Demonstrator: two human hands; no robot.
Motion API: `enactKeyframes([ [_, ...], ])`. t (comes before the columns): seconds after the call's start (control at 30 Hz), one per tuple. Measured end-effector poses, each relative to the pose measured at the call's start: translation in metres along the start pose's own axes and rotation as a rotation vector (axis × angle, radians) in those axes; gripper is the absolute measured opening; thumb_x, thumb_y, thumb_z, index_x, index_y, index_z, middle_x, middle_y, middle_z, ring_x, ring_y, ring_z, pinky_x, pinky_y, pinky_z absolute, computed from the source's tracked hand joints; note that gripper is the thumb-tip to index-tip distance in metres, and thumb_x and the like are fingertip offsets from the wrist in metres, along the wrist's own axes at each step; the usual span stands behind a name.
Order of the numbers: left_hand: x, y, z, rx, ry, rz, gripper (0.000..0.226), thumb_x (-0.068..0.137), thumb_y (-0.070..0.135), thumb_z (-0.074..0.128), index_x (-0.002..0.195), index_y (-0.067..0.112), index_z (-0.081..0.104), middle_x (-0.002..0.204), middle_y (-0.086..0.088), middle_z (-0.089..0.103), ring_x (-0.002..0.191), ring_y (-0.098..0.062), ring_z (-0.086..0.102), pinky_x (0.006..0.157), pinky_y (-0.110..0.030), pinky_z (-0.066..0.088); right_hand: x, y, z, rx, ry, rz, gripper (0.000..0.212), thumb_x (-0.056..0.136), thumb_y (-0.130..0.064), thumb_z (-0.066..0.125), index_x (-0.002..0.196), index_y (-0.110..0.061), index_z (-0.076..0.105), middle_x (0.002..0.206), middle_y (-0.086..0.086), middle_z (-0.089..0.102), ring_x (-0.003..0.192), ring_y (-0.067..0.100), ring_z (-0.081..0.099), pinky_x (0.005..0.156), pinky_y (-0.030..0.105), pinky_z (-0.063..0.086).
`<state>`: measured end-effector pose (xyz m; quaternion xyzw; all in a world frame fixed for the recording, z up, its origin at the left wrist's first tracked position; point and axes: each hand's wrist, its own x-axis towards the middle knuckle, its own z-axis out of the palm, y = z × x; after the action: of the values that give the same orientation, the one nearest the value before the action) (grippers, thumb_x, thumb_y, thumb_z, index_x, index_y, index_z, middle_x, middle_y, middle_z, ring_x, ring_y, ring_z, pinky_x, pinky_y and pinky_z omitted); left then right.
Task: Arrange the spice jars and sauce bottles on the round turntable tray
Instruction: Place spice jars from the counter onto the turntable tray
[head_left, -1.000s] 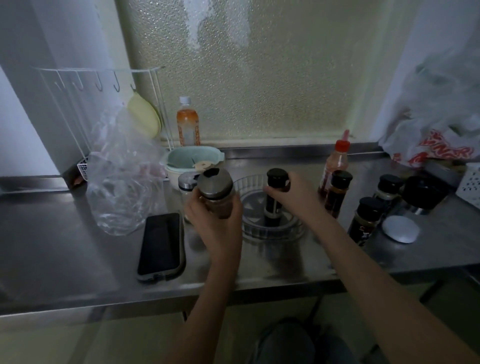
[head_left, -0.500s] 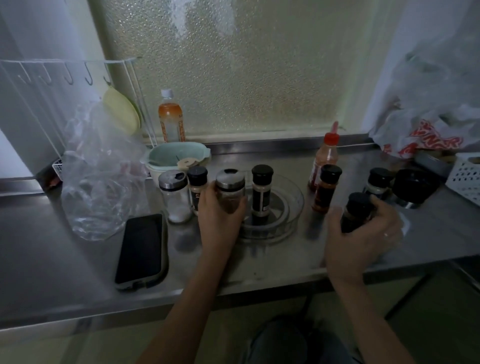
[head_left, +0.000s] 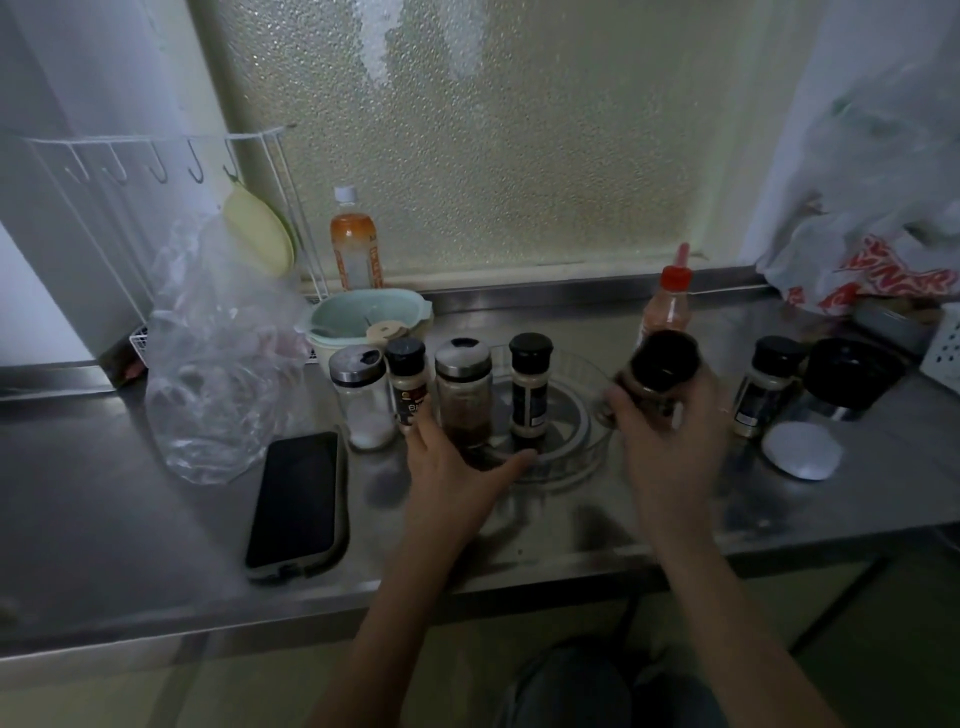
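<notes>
A clear round turntable tray (head_left: 582, 457) sits mid-counter. On it stand a steel-lidded jar of brown spice (head_left: 464, 397) and a black-capped pale spice jar (head_left: 530, 387). My left hand (head_left: 457, 467) rests open at the tray's front-left rim, just below the steel-lidded jar. My right hand (head_left: 670, 441) holds a black-capped dark jar (head_left: 661, 364) tilted above the tray's right edge. Left of the tray are a salt shaker (head_left: 361, 397) and a black-capped jar (head_left: 408, 384). To the right stand a red-capped sauce bottle (head_left: 670, 304) and another black-capped jar (head_left: 766, 384).
A phone (head_left: 296, 501) lies front left, beside a crumpled clear plastic bag (head_left: 218, 364). Behind are a green bowl (head_left: 366, 322), an orange drink bottle (head_left: 356, 244) and a wire rack (head_left: 156, 171). A white lid (head_left: 802, 449), a black container (head_left: 852, 376) and a printed bag (head_left: 872, 249) sit right.
My left hand let go of the steel-lidded jar, which now stands on the tray. My right hand picked up a black-capped dark jar from the right and carried it toward the tray.
</notes>
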<state>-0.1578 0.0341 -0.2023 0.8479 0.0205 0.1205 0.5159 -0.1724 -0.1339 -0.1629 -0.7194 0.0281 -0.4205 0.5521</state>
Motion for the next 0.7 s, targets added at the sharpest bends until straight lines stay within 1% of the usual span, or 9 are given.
enactKeyframes([
  [0.03, 0.001, 0.0, 0.0, -0.012, 0.007, 0.006, 0.119, 0.056, 0.053, 0.08, 0.146, 0.022, 0.009, 0.154, -0.004, 0.015, 0.142, -0.023, 0.017, 0.114, -0.044, 0.027, 0.0, -0.004, 0.008, -0.002, -0.077, 0.001, 0.048, 0.074, -0.014, 0.075, 0.117, -0.01, 0.055, 0.118, 0.001, 0.053, 0.095, -0.015, 0.051, 0.081, 0.002, 0.043],
  [0.1, 0.001, -0.001, -0.002, -0.055, 0.027, 0.024, 0.114, 0.055, 0.048, 0.083, 0.144, 0.021, 0.016, 0.149, -0.005, 0.022, 0.139, -0.023, 0.024, 0.112, -0.042, 0.031, -0.004, -0.007, 0.022, -0.029, -0.2, 0.023, 0.05, 0.074, -0.018, 0.075, 0.12, -0.017, 0.055, 0.117, -0.004, 0.056, 0.1, -0.008, 0.052, 0.084, 0.004, 0.044],
  [0.17, 0.001, -0.003, -0.003, -0.085, 0.032, 0.031, 0.109, 0.055, 0.045, 0.084, 0.141, 0.021, 0.022, 0.145, -0.007, 0.027, 0.134, -0.024, 0.032, 0.11, -0.044, 0.034, -0.011, -0.003, 0.03, -0.071, -0.256, 0.056, 0.048, 0.074, -0.018, 0.077, 0.118, -0.017, 0.056, 0.115, -0.003, 0.061, 0.102, 0.002, 0.055, 0.083, 0.006, 0.046],
  [0.3, 0.004, -0.006, -0.004, -0.108, 0.031, 0.054, 0.102, 0.055, 0.042, 0.085, 0.137, 0.023, 0.028, 0.14, -0.007, 0.033, 0.13, -0.024, 0.038, 0.108, -0.045, 0.039, -0.026, 0.006, 0.039, -0.164, -0.335, 0.026, 0.046, 0.074, -0.022, 0.077, 0.115, -0.02, 0.058, 0.114, -0.004, 0.066, 0.104, 0.006, 0.059, 0.09, 0.023, 0.05],
  [0.47, 0.004, -0.008, -0.003, -0.118, 0.013, 0.075, 0.109, 0.051, 0.044, 0.085, 0.139, 0.023, 0.025, 0.144, -0.005, 0.032, 0.135, -0.022, 0.033, 0.109, -0.047, 0.036, -0.03, 0.005, 0.043, -0.171, -0.446, 0.067, 0.052, 0.079, -0.024, 0.072, 0.126, -0.025, 0.049, 0.115, -0.014, 0.059, 0.099, -0.005, 0.054, 0.079, 0.002, 0.039],
  [0.53, 0.004, -0.008, -0.003, -0.118, 0.007, 0.083, 0.11, 0.052, 0.042, 0.086, 0.14, 0.023, 0.023, 0.145, -0.005, 0.031, 0.136, -0.021, 0.031, 0.11, -0.046, 0.035, -0.031, 0.006, 0.036, -0.18, -0.468, 0.062, 0.053, 0.08, -0.031, 0.07, 0.128, -0.025, 0.046, 0.113, -0.017, 0.056, 0.096, -0.009, 0.053, 0.081, 0.002, 0.04],
  [0.57, 0.004, -0.008, -0.003, -0.123, 0.006, 0.083, 0.11, 0.052, 0.043, 0.086, 0.14, 0.024, 0.023, 0.145, -0.004, 0.031, 0.136, -0.02, 0.03, 0.11, -0.046, 0.035, -0.032, 0.008, 0.031, -0.219, -0.455, 0.036, 0.051, 0.082, -0.037, 0.067, 0.127, -0.025, 0.046, 0.112, -0.016, 0.057, 0.098, -0.005, 0.054, 0.085, 0.008, 0.043],
  [0.63, 0.004, -0.009, -0.004, -0.134, 0.004, 0.078, 0.111, 0.049, 0.046, 0.086, 0.139, 0.027, 0.023, 0.145, -0.003, 0.032, 0.136, -0.02, 0.031, 0.111, -0.047, 0.034, -0.031, 0.016, 0.02, -0.358, -0.377, -0.047, 0.041, 0.087, -0.046, 0.054, 0.121, -0.024, 0.05, 0.105, -0.01, 0.061, 0.099, 0.009, 0.059, 0.092, 0.033, 0.049],
  [0.7, 0.005, -0.01, -0.003, -0.148, 0.001, 0.073, 0.11, 0.046, 0.051, 0.084, 0.137, 0.032, 0.024, 0.143, -0.001, 0.034, 0.135, -0.019, 0.034, 0.11, -0.047, 0.035, -0.029, 0.024, 0.01, -0.486, -0.32, -0.114, 0.029, 0.093, -0.044, 0.044, 0.11, -0.024, 0.056, 0.09, -0.01, 0.058, 0.088, 0.016, 0.061, 0.088, 0.051, 0.049],
])
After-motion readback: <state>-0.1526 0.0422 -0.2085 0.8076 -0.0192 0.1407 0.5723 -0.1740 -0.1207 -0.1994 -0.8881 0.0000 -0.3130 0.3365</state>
